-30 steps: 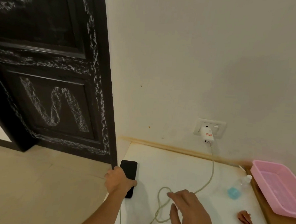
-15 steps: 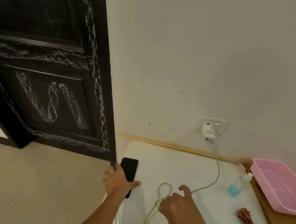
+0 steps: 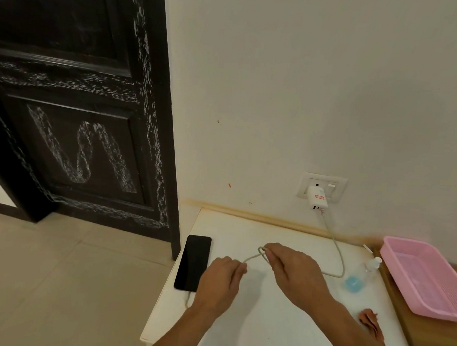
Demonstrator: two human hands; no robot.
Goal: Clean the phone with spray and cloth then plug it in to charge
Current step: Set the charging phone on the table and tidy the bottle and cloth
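Your fingers on both hands pinch the cable [image 3: 254, 257]: the right hand [image 3: 293, 271] nips a small loop at its tip, the left hand [image 3: 220, 281] grips the strand at 8 o'clock of it, likely to pull out a tangle. At 9 o'clock of the hands the phone [image 3: 193, 263] lies flat by the table [image 3: 266, 331] edge, a cable at its near end, so it looks plugged in. From the charger [image 3: 316, 200] at 1 o'clock the cable droops slack. Bottle [image 3: 358, 277] and cloth [image 3: 370, 321] rest at 3 and 4 o'clock, set aside.

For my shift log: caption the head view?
Both hands untangle the pale charging cable beside the black phone.
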